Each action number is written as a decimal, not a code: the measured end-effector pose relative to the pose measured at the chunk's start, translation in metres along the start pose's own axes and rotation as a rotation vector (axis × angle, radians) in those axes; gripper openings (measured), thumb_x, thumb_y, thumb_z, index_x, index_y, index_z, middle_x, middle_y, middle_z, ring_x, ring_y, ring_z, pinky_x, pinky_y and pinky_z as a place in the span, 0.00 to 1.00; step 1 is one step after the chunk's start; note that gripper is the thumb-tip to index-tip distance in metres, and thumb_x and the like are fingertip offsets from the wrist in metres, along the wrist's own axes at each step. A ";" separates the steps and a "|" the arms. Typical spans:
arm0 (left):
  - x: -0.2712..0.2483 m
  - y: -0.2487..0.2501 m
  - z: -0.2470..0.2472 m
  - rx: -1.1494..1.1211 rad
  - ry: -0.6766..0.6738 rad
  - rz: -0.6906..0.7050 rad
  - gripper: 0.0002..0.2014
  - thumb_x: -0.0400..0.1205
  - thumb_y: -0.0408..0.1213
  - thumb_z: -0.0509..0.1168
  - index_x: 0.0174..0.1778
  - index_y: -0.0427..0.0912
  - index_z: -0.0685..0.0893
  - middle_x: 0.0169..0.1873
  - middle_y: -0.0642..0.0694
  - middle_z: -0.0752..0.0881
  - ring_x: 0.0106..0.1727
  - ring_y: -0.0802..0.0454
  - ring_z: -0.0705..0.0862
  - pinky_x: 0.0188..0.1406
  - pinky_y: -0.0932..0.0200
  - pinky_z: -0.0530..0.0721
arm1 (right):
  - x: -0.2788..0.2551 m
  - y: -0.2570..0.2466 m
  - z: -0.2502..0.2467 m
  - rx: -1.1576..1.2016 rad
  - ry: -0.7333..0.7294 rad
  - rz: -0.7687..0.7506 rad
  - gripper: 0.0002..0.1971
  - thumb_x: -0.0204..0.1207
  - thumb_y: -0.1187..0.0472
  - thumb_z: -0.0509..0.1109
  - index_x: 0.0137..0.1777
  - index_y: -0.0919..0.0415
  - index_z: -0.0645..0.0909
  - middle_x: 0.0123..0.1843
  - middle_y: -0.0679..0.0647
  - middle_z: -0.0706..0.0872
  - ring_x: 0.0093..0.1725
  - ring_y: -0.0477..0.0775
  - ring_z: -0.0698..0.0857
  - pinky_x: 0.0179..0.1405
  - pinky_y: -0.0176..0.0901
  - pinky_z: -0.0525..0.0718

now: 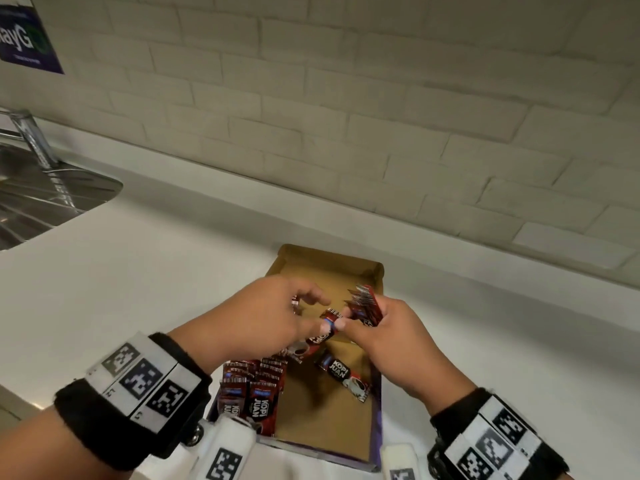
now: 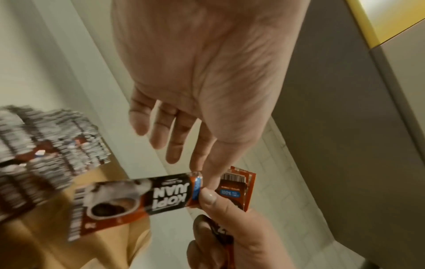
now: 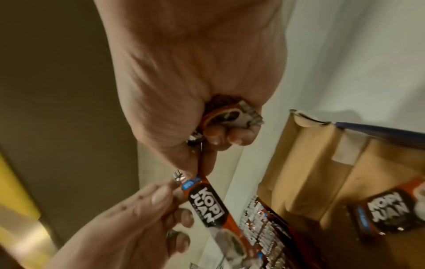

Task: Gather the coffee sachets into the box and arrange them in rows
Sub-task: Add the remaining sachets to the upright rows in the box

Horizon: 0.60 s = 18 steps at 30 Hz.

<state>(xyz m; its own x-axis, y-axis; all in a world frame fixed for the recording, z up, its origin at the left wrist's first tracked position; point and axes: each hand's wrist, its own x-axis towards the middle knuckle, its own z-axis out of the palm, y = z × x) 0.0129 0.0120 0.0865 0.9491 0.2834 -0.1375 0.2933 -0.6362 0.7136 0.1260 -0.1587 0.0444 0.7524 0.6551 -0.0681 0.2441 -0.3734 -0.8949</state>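
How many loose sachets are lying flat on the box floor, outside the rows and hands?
1: the loose sachet lies flat near the right wall of the box. Others may hide under the left hand or right hand.

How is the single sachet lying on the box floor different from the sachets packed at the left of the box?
The loose sachet lies flat and slanted on the bare floor of the box, its face up; the packed sachets stand on edge, pressed together in rows. The loose sachet is alone, touching no other; the packed sachets fill the near left corner. Both carry the same red and black KOPI JUAN print.
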 end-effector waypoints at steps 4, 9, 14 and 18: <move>0.008 0.014 -0.007 0.000 0.069 0.086 0.05 0.80 0.48 0.75 0.42 0.53 0.88 0.22 0.57 0.83 0.22 0.63 0.76 0.22 0.69 0.72 | -0.001 -0.015 -0.002 0.025 0.045 -0.071 0.06 0.76 0.52 0.81 0.44 0.52 0.87 0.34 0.41 0.88 0.33 0.37 0.84 0.39 0.35 0.79; 0.013 0.011 -0.009 -0.454 0.087 0.051 0.05 0.83 0.32 0.71 0.42 0.40 0.86 0.30 0.40 0.88 0.34 0.44 0.89 0.43 0.44 0.92 | -0.003 -0.018 -0.002 0.146 -0.006 -0.015 0.05 0.79 0.54 0.79 0.52 0.42 0.90 0.48 0.47 0.95 0.50 0.50 0.94 0.61 0.61 0.89; 0.020 0.009 -0.012 -0.475 0.101 0.055 0.04 0.81 0.30 0.73 0.40 0.40 0.87 0.28 0.42 0.88 0.31 0.47 0.88 0.40 0.48 0.91 | 0.000 -0.019 -0.003 0.121 0.079 0.046 0.01 0.80 0.53 0.77 0.48 0.45 0.91 0.44 0.45 0.95 0.46 0.47 0.93 0.60 0.60 0.90; 0.022 0.007 -0.020 -0.269 0.106 0.075 0.06 0.78 0.36 0.78 0.36 0.44 0.89 0.26 0.43 0.89 0.27 0.49 0.87 0.30 0.58 0.82 | -0.001 -0.017 -0.001 0.111 0.092 0.047 0.01 0.80 0.54 0.78 0.47 0.49 0.91 0.43 0.46 0.95 0.46 0.49 0.93 0.59 0.60 0.90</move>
<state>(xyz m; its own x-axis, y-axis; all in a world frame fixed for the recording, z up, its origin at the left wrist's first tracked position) 0.0336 0.0286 0.1022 0.9455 0.3252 -0.0153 0.1686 -0.4489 0.8775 0.1219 -0.1533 0.0600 0.8156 0.5737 -0.0749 0.1420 -0.3239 -0.9354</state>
